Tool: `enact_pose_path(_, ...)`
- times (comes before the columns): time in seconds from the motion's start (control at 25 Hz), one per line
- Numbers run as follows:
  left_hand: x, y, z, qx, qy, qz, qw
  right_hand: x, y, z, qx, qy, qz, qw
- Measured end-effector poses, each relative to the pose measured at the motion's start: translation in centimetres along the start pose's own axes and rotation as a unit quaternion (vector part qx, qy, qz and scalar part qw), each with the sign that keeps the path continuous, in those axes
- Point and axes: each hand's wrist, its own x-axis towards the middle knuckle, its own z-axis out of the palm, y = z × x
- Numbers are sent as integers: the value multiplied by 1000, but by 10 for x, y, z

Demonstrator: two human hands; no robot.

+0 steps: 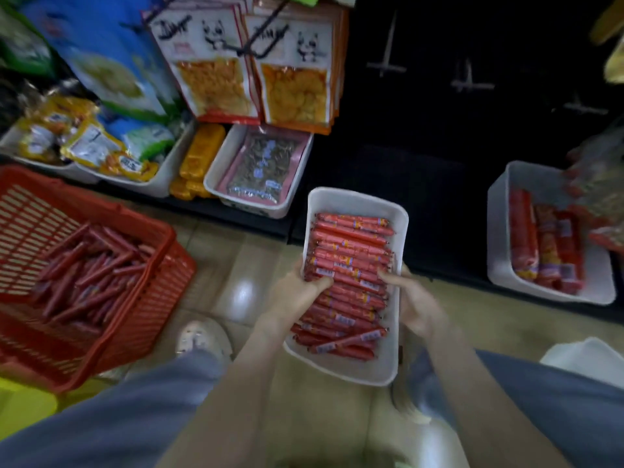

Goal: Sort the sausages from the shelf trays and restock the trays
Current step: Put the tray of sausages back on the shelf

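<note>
White tray (400, 228) w/ sausages (351, 261) btwn grips — left hand (293, 295) & right hand (417, 307) clamp rims (thumbs on sausages).

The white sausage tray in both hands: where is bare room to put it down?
Bare dark shelf lies between the seed-packet tray and the right sausage tray. Floor beside the red basket is also bare. Left shelf trays are crowded.

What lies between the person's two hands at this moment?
In the head view, the white tray, packed with red sausages, lies between the left hand and right hand; each grips one long side of it.
</note>
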Motion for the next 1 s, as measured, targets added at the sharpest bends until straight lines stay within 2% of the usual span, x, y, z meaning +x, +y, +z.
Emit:
enact_pose_path(0.24,92,31,12,37,-54,-7,998,79,-34,-35,38,1,20,999)
enact_pose_path(0.36,130,42,18,48,-43,1,998,108,-49,-45,52,-34,22,998)
enact_pose_path(0.44,151,48,16,52,-7,13,999,127,-65,-43,-13,-20,-11,1000)
enact_pose_path(0.56,171,51,13,53,-5,43,998,148,-78,-37,-117,72,-76,988)
enact_pose_path(0.64,166,39,13,115,-18,101,988,142,-72,-28,-230,137,-115,957)
enact_pose_path(0.68,159,27,14,178,-18,156,971,134,-63,-24,-334,147,-118,923)
enact_pose_path(0.72,150,13,14,259,-20,224,939,123,-49,-22,-436,139,-107,883)
enact_pose_path(0.8,134,-17,14,429,-14,330,841,95,-14,-19,-623,114,-76,770)
enact_pose_path(0.84,134,-29,15,479,-8,355,803,85,3,-19,-668,120,-69,731)
enact_pose_path(0.88,134,-36,15,508,-3,356,784,80,18,-23,-689,141,-76,707)
enact_pose_path(0.92,132,-33,14,506,-13,339,793,78,30,-24,-677,170,-97,709)
enact_pose_path(1.0,133,-25,14,507,-28,279,815,83,33,-26,-574,222,-128,778)
